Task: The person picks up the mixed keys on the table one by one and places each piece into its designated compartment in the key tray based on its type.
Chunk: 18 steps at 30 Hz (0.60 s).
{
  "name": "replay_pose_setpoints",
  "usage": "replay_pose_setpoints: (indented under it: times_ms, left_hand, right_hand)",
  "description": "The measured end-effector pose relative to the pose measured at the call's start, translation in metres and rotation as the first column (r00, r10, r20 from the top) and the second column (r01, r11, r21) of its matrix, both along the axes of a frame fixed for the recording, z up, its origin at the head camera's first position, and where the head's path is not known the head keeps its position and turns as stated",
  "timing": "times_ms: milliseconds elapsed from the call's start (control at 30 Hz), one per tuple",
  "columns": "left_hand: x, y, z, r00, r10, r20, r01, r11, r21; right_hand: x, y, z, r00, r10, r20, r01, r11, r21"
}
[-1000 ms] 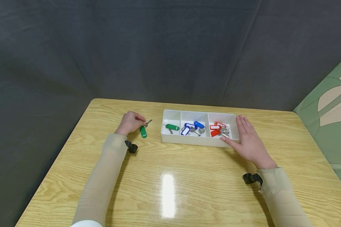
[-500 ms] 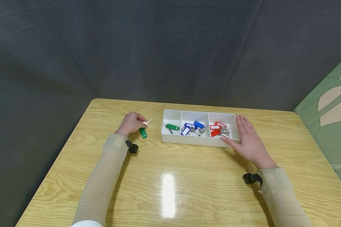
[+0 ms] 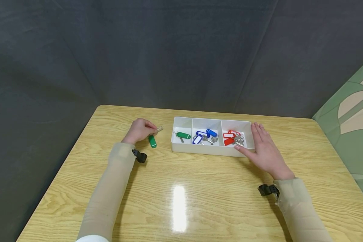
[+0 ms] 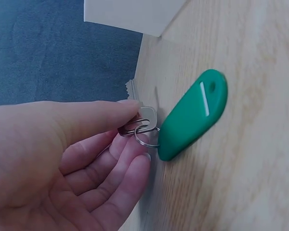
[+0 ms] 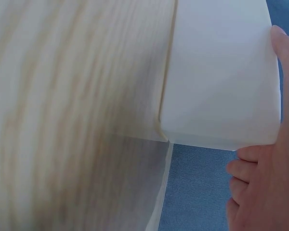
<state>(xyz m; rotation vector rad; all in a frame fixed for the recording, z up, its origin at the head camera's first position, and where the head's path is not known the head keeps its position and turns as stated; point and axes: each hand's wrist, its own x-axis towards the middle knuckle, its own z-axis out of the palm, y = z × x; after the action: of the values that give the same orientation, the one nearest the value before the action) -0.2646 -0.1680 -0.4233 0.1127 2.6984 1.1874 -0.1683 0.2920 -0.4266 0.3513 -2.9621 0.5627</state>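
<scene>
My left hand is left of a white three-compartment tray. Its thumb and fingers pinch a metal key. A ring joins the key to a green key tag, which hangs close over the table below the fingers. Straight fingers of my right hand lie along the tray's right end, the thumb on its front rim. One green-tagged key lies in the left compartment. Blue-tagged keys are in the middle one, red-tagged keys in the right one.
The wooden table reaches back to a dark cloth. Its left edge slopes away beside my left arm. A wrist camera is strapped to each forearm. At the right stands a green and beige patterned panel.
The key in my left hand has turned slightly in the fingertips, and its blade catches the light differently. My right hand and the tray stay where they were.
</scene>
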Motion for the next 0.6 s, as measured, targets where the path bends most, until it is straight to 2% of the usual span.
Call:
replay_pose_setpoints:
  times_ms: [600]
  left_hand:
    - [0.006,-0.003,0.012,0.999,0.031,-0.020,-0.030,0.999,0.011]
  right_hand:
    - [0.000,0.000,-0.001,1.000,-0.002,0.001,0.002,1.000,0.005]
